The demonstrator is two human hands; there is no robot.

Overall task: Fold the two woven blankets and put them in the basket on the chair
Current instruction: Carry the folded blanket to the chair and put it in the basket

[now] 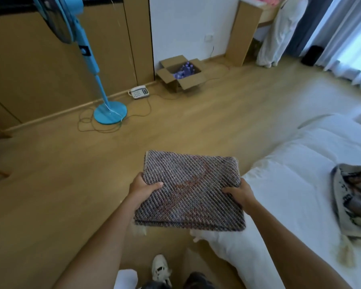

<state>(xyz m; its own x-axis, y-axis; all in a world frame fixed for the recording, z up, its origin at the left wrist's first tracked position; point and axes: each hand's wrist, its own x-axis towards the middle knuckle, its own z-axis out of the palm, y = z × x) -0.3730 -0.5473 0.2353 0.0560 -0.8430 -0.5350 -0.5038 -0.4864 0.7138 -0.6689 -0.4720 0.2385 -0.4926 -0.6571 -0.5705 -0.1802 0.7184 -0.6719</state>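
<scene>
- In the lower middle of the frame, a folded grey-brown woven blanket with a reddish streak (191,190) is held flat in the air over the wooden floor (61,184), just left of the bed.
- The left hand (142,189) has it pinched on the left edge, thumb lying on top, the other fingers tucked underneath out of sight.
- The right hand (241,193) does the same on the right edge, thumb over the weave, so both hands are clamped onto that blanket.
- At the right edge of the frame, the second woven blanket, cream and dark blue with tassels (353,202), lies crumpled and unfolded on the white bedding (290,184).
- Upper left: a bright blue standing fan (109,111) on its round base, with a cable looped on the floor around it.
- Near the top middle, a white desk telephone (138,92) sits on the floor by the wall, and right of it an open cardboard box with purple stuff inside (182,73).
- Bottom middle, a white sneaker (161,269) peeks out between the forearms.
</scene>
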